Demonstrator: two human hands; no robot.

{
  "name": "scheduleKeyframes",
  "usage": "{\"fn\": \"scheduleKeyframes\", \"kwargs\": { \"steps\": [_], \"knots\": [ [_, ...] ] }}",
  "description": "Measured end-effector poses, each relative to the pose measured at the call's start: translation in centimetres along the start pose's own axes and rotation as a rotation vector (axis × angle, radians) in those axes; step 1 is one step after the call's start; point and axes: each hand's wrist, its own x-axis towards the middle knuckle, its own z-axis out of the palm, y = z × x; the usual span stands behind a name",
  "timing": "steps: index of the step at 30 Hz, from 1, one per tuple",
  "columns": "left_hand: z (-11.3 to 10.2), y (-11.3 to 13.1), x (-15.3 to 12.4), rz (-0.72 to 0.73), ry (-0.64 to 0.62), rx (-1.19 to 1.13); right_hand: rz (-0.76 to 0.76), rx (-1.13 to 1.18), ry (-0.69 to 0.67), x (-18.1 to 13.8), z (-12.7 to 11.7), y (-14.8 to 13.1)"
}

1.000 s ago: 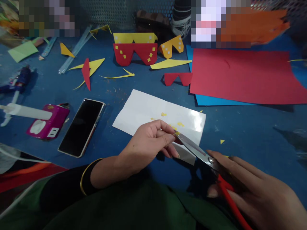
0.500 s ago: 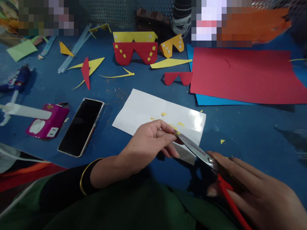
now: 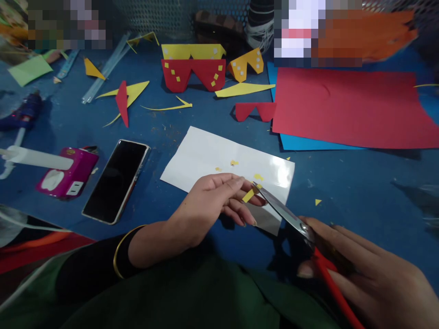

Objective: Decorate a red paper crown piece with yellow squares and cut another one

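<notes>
**Q:** What sits at the centre of the view?

**A:** A small yellow strip (image 3: 248,195) of paper, low in the middle of the view. It is held just above the near edge of a white sheet (image 3: 212,157). The left hand (image 3: 212,201) has its fingers (image 3: 236,183) pinched together on the strip's left end.

**Q:** And the tool?

**A:** The scissors (image 3: 281,211) enter from the lower right, and the blade tip meets the strip's right end. The blades lie so close together that it cannot be told whether they are parted. The right hand (image 3: 363,269) has its fingers closed around the red handles (image 3: 334,288), and the frame's edge cuts part of the hand off.

**Q:** What surrounds them?

**A:** Tiny yellow chips (image 3: 234,162) are scattered on the white sheet, which lies flat on the blue table (image 3: 360,192). Left of the sheet, a dark phone (image 3: 116,181) lies face up. A pink box (image 3: 66,172) is just beside it, and a glue gun (image 3: 22,112) lies farther left.

**Q:** And beyond the sheet?

**A:** A red sheet (image 3: 346,107) overlaps a blue sheet (image 3: 308,142) at the right, with a small red cut-out (image 3: 255,111) just beside their left edge. Paper glasses (image 3: 194,73) in red and yellow stand at the far edge, and yellow offcuts (image 3: 132,91) lie to their left.
</notes>
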Motion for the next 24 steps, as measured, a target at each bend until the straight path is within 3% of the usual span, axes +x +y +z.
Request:
{"fn": "scheduleKeyframes", "kwargs": {
  "steps": [13, 24],
  "knots": [
    [0.28, 0.28, -0.27, 0.019, 0.011, 0.158, 0.031, 0.067, 0.005, -0.18, 0.13, -0.05],
    [0.41, 0.43, -0.22, -0.004, 0.028, 0.139, 0.036, 0.059, -0.009, -0.15, 0.06, -0.05]
  ]
}}
